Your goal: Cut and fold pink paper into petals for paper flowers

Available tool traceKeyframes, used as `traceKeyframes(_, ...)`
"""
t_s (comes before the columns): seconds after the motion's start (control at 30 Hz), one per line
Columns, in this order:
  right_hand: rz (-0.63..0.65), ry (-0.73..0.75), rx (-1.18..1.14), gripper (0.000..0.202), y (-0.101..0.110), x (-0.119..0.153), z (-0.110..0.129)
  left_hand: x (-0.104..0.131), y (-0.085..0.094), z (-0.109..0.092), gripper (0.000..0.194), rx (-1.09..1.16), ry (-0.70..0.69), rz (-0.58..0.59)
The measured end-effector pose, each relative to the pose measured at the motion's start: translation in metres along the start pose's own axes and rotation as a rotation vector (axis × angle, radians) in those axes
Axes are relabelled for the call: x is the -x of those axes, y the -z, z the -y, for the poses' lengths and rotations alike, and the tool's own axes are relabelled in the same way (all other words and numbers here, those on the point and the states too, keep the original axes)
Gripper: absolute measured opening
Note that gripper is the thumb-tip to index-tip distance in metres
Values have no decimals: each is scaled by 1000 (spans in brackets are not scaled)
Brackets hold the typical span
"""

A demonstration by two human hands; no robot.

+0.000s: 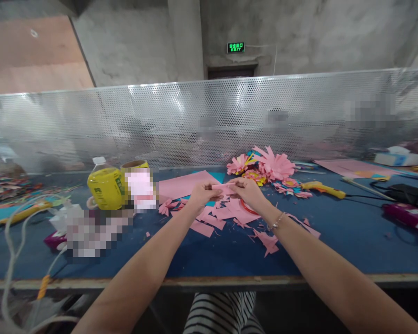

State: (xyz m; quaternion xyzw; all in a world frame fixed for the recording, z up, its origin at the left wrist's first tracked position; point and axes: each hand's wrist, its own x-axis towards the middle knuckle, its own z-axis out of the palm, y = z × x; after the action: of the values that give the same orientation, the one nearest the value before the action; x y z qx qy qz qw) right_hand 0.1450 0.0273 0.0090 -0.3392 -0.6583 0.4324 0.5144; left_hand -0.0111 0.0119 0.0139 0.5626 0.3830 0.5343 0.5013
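Between my two hands a small strip of pink paper point(223, 188) is held up, one end in each hand. My left hand point(202, 194) pinches its left end, and my right hand point(248, 191) pinches the right end. Below them, cut pieces of pink paper point(202, 227) lie loosely piled on the blue table. A red ring-shaped handle point(248, 207) shows partly under my right hand; the rest of it is hidden. Behind my hands lies a larger pink sheet point(181, 185).
Pink paper flowers point(273, 163) are heaped at the back. A yellow glue gun point(322, 189) lies right of them. A yellow-labelled bottle point(106, 185) stands left beside a roll of tape point(135, 164). White cables point(10, 260) hang over the left edge. A perforated metal screen point(181, 125) closes off the back.
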Motion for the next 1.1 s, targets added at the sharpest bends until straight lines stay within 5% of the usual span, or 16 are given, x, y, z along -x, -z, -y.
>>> traceKeyframes(0.17,-15,14,66,17,0,0,3,-1,-1,0,26,-49,-53,-14)
traceKeyframes(0.4,12,253,356,15,-1,7,10,6,-8,-4,12,-288,-169,0)
traceKeyframes(0.73,12,259,407,14,-1,6,10,10,-5,-8,19,-601,-453,-27)
traceKeyframes(0.97,-178,76,190,15,36,-12,0,-2,10,-13,22,-527,-418,-172)
traceKeyframes(1.1,-176,19,36,19,28,-10,3,-5,9,-3,23,-346,-315,-224)
